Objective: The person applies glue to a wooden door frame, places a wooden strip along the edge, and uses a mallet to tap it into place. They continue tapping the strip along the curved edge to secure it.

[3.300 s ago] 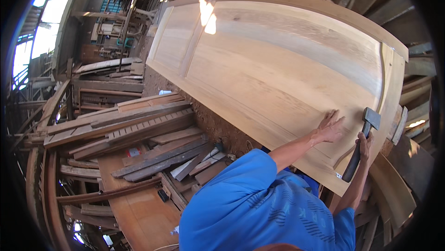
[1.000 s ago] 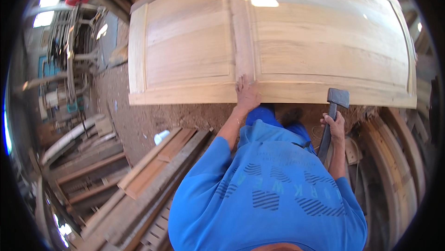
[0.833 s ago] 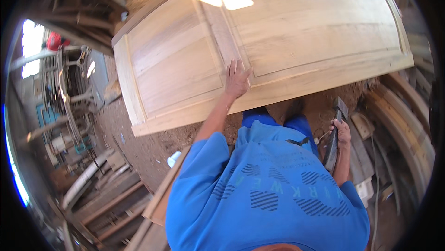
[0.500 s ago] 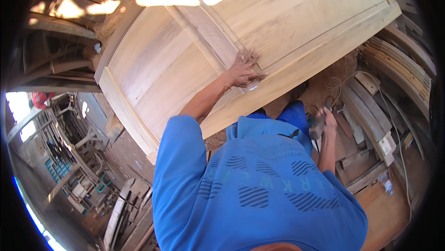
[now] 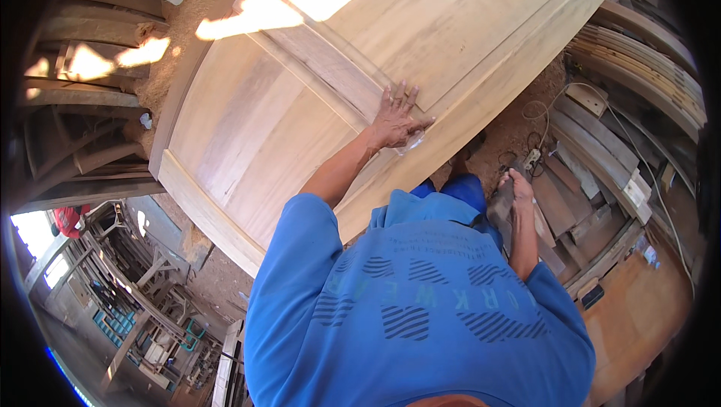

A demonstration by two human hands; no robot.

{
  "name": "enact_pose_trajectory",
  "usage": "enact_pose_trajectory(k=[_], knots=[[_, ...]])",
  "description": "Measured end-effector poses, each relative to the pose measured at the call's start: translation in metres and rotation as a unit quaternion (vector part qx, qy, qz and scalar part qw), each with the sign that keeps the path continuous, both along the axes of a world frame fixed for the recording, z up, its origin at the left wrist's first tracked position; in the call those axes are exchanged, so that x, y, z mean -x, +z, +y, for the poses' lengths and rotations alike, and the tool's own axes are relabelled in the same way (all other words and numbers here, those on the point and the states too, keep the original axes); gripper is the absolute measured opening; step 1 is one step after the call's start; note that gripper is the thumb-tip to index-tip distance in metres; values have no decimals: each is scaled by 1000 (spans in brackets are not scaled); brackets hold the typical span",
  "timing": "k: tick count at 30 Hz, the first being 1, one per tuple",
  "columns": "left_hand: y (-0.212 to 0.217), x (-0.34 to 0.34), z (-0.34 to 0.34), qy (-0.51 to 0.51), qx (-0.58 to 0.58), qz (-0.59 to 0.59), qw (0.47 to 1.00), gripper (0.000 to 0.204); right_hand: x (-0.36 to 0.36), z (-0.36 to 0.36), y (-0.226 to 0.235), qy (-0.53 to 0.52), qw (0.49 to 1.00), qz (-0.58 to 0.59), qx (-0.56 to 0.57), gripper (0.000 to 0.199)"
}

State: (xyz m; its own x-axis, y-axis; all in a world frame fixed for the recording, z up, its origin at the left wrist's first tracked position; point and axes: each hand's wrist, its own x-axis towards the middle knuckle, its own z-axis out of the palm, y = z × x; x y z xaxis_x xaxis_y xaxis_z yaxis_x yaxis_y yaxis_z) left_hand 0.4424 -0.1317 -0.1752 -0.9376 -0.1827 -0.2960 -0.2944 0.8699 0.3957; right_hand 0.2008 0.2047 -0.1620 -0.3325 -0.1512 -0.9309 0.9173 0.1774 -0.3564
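A large pale wooden door panel, with raised frame strips, lies in front of me. My left hand rests on it with fingers spread, where a cross strip meets the near edge strip. A small clear, shiny piece, apparently plastic, shows under the heel of that hand. Beside my right thigh, off the panel, my right hand is closed round a dusty grey-brown object. Its kind I cannot make out, as the hand and the blue shirt partly cover it.
A pale cord loops from a small socket block across stacked boards at my right. A brown board bears a small dark rectangular item. Timber pieces lie far left; a person in red is behind them.
The whole view has turned slightly, so the panel appears shifted left. My left hand stays at about the same spot on it. My right hand still grips the grey-brown object low at my side.
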Motion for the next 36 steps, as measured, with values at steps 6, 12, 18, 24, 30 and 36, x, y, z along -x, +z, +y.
enact_pose_trajectory(k=[6, 12, 18, 24, 30, 36], knots=[[1, 0, 2, 9, -1, 8, 1000, 45, -34, -89, 13, 161, 966, -123, 160, 14], [9, 0, -3, -2, 0, -5, 1000, 46, -23, -47, 17, 59, 977, -146, 143, 15], [0, 2, -4, 18, -32, -5, 999, 47, -39, -106, 31, 229, 968, 36, 96, 18], [-1, -2, -3, -3, 6, -11, 1000, 50, -19, -78, 19, 132, 987, -33, 83, 19], [-4, 2, -4, -11, 5, -47, 999, 51, -3, -114, 21, 82, 993, -30, 82, 12], [6, 24, -5, 10, 10, -37, 999, 55, 24, -68, 16, 83, 984, -57, 147, 15]])
